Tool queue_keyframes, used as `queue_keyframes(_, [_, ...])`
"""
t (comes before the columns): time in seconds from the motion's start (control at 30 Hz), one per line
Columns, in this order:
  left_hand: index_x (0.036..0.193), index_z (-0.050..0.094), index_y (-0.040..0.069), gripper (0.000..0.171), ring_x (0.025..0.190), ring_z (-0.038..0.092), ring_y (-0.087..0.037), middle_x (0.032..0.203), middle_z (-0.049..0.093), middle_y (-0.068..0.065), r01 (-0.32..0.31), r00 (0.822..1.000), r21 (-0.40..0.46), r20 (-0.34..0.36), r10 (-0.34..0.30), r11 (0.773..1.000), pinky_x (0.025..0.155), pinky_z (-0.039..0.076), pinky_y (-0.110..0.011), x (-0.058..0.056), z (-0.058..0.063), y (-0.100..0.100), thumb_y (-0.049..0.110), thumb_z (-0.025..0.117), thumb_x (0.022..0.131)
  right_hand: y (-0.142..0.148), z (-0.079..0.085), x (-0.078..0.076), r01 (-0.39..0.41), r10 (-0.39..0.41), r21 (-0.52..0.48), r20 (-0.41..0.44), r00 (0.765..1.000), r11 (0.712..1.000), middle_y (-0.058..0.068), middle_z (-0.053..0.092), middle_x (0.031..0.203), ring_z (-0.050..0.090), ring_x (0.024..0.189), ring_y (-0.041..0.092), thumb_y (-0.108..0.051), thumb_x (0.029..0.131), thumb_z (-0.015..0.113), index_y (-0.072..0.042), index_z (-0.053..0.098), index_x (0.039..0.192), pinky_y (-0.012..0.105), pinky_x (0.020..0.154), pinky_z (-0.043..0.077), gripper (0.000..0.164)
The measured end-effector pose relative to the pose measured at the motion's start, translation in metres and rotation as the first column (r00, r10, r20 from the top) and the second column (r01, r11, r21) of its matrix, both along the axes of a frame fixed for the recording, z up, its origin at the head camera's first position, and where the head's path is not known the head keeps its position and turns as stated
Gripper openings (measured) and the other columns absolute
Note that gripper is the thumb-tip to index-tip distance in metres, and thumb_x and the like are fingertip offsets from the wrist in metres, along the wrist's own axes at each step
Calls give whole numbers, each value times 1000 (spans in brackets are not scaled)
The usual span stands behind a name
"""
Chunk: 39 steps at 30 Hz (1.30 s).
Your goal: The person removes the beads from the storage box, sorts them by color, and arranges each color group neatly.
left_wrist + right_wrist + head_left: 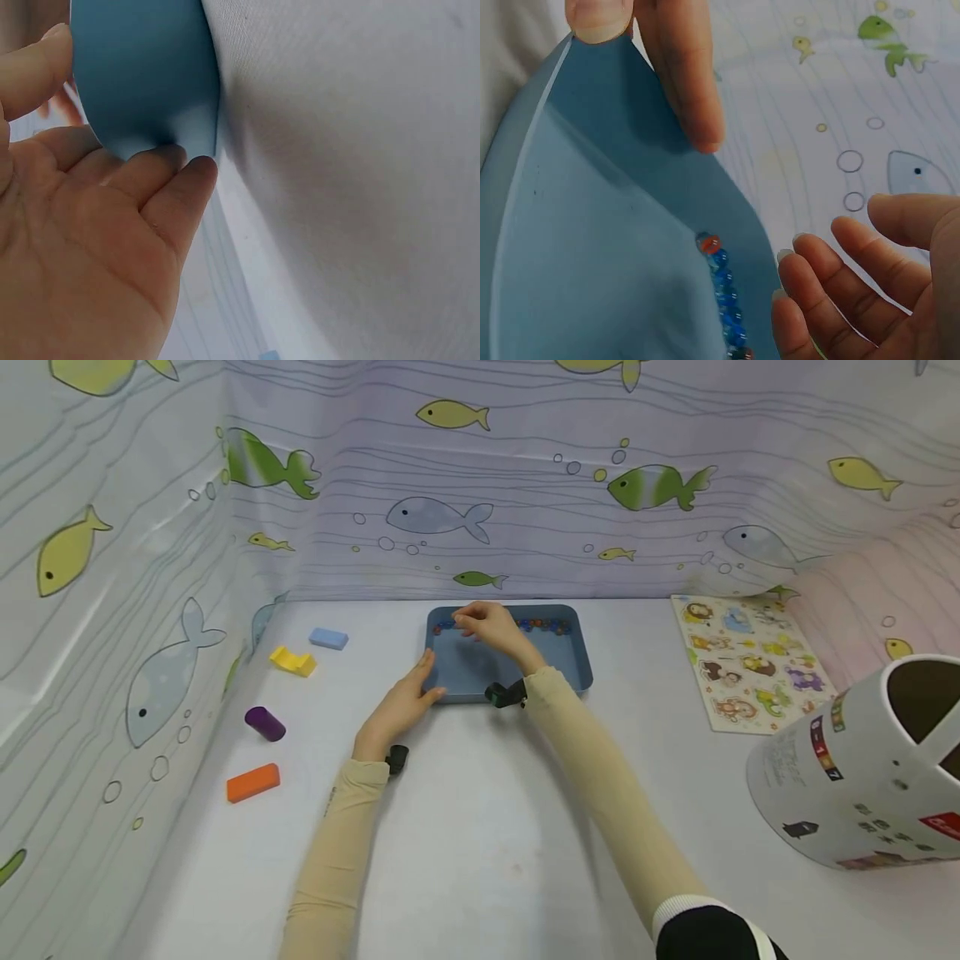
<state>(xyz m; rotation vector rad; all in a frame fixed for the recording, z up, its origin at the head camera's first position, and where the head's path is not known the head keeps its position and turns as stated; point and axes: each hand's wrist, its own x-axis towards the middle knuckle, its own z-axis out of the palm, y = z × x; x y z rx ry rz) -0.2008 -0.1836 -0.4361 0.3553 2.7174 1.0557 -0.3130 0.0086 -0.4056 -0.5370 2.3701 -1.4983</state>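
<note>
Blue tray (476,670) stands on the white table (480,860) near the patterned curtain (540,547), a row of blue and orange beads (553,627) along its far wall. The left hand (402,703) rests against its near left corner, fingers extended; the right hand (491,627), loosely curled and visibly holding nothing, hovers above. Four coloured blocks (253,782) lie left, a sticker sheet (750,666) right.

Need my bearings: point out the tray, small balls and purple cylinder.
Tray (468,667), head view, bare floor.
Small balls (728,295), right wrist view, a blue one.
Purple cylinder (265,724), head view, curved side.
</note>
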Motion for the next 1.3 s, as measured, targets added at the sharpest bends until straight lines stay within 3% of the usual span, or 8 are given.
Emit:
queue_keyframes(0.1, [155,9,3,68,151,12,-29,164,2,-10,-7,1000,13,11,7,1000,124,16,-48,0,-1,-1,27,46,103,-8,-5,-4,-3,4,-24,41,999,1000,17,65,124,63,112,35,-27,100,53,-3,60,129,46,97,53,38])
queue_keyframes(0.4, [156,7,7,65,152,7,-25,165,0,-5,-6,1000,27,24,5,1000,125,12,-45,2,-5,-1,24,42,104,-25,-23,-12,17,-20,50,70,997,999,15,63,128,64,110,28,-29,101,51,-7,58,132,35,91,56,39])
queue_keyframes(0.67, [156,8,7,65,152,8,-25,165,0,-4,-13,1000,53,22,12,999,125,14,-45,3,-10,-4,22,43,104,-40,-38,-11,43,-53,90,109,993,995,15,57,135,62,114,29,-30,101,49,-7,51,138,40,96,53,44])
queue_keyframes(0.93, [156,5,10,65,152,7,-23,165,-2,-2,4,1000,30,17,-4,1000,125,14,-44,0,-4,0,23,41,105,-46,-41,-18,103,-111,117,66,992,988,15,60,132,62,113,28,-24,99,55,-5,55,135,40,96,53,41])
queue_keyframes(1.1, [157,4,9,63,153,3,-24,165,-4,-2,7,1000,70,27,-9,998,125,11,-46,0,-3,1,20,38,105,-53,-41,-18,127,-129,150,8,992,981,14,65,126,61,115,27,-17,96,59,-4,62,127,39,97,53,33])
queue_keyframes(1.3, [157,4,9,60,153,4,-24,165,-3,-2,10,999,99,42,-14,995,126,9,-45,0,-6,-5,15,35,106,-62,-46,-15,129,-129,182,-11,992,975,13,70,114,65,105,25,-10,92,62,-3,67,119,35,91,54,28])
